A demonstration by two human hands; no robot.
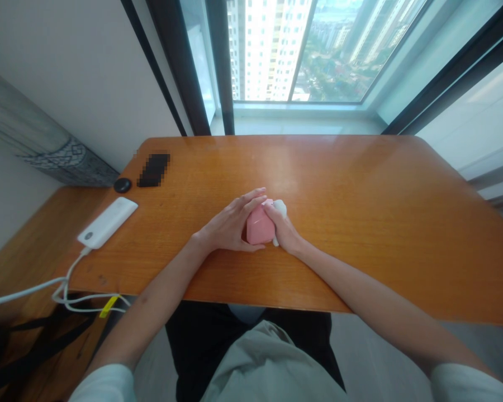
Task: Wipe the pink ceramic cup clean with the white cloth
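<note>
A small pink object (pixel 260 226) with smooth, shiny faces is between my two hands, just above or on the wooden table; its kind is not clear. A white part (pixel 280 207) shows beyond my right hand, and I cannot tell whether it is joined to the pink piece. My left hand (pixel 235 224) curves round the pink object from the left, fingers along its far side and thumb along its near side. From the right, my right hand (pixel 285 230) grips it, thumb on top; the other fingers are mostly hidden.
On the wooden table (pixel 360 223), a white power bank (pixel 108 222) lies at the left with a white cable (pixel 69 279) running off the edge. Behind it are a round black object (pixel 122 185) and a blurred-out dark item (pixel 153 170). A window (pixel 302 50) lies beyond the far edge.
</note>
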